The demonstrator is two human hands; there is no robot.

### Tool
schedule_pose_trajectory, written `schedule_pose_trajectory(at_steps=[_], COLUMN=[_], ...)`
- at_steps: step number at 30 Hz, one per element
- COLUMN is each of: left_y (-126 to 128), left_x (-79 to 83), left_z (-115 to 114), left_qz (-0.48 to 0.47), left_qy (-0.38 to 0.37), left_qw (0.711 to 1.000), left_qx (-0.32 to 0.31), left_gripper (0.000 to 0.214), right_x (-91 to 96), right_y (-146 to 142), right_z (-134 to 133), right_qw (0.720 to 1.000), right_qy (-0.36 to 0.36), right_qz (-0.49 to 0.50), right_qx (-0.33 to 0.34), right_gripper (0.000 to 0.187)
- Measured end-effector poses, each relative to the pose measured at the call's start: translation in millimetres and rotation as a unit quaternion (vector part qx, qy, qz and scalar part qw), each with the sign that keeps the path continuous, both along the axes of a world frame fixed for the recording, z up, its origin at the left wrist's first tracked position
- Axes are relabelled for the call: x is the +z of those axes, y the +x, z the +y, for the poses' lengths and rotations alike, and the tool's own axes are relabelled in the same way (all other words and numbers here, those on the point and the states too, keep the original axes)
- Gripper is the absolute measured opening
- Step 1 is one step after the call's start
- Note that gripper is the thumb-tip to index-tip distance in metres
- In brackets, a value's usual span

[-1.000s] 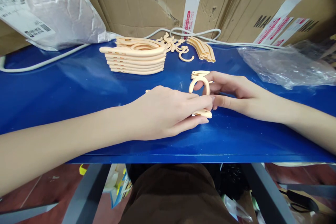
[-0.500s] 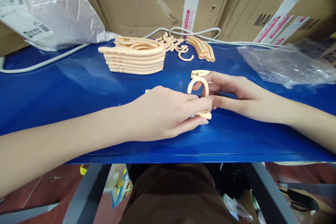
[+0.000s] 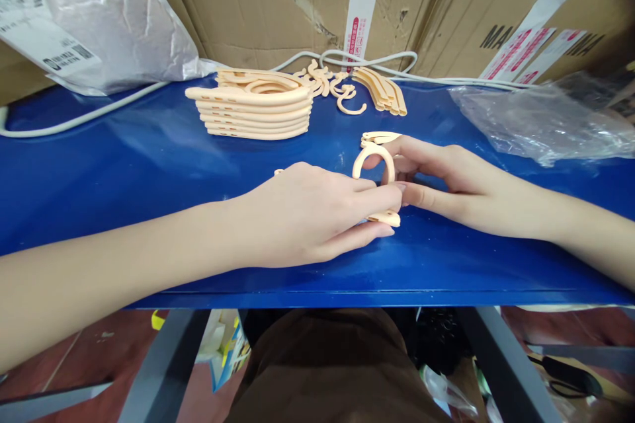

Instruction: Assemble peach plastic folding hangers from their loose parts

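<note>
"What's in the hands over there?"

"A cream hanger hook [image 3: 373,151], standing with its curve upward, right where the two hands meet above the blue bench [image 3: 446,264]."

"And the left hand [image 3: 312,215]?"

"Back turned up, thumb and fingers pinching a cream hanger piece [image 3: 387,218]. Its end pokes out between them, just below the hook. Most of it is hidden under the palm."

"There's a small cream tip [image 3: 278,172] beyond the knuckles, too."

"I see it, but I can't tell whether it's the same piece."

"How about the right hand [image 3: 436,178]?"

"Fingers curled around the hook, forefinger behind the curve, thumb low by the left fingertips. I can't see exactly where it grips the stem."

"Something's lying just behind those fingers."

"A few small cream parts [image 3: 380,137], partly covered by the hand."

"And farther back?"

"A neat stack of hanger pieces [image 3: 255,112] to the left, loose hooks [image 3: 351,110] beside it, then a bundle of curved hanger arms [image 3: 381,91]. A clear plastic bag [image 3: 540,122] lies crumpled at the right, with cardboard boxes [image 3: 268,13] behind everything."
</note>
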State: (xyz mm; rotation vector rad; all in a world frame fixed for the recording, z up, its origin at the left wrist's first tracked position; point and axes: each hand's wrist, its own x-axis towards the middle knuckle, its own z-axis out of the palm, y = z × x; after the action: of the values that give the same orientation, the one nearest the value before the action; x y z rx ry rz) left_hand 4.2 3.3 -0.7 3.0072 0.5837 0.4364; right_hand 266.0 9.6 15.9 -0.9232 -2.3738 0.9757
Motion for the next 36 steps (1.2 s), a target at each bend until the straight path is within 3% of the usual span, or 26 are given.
schedule_pose_trajectory(at_steps=[36], left_y=[-1.3], left_x=[-3.0], left_z=[0.6], left_qz=[-0.038], left_qy=[0.033], left_qw=[0.998], left_qx=[-0.032], left_gripper=[0.030], right_x=[-0.4], right_y=[-0.6], right_z=[-0.2], right_qw=[0.998], right_qy=[0.054], right_qz=[-0.015], right_qx=[0.019], right_gripper=[0.023])
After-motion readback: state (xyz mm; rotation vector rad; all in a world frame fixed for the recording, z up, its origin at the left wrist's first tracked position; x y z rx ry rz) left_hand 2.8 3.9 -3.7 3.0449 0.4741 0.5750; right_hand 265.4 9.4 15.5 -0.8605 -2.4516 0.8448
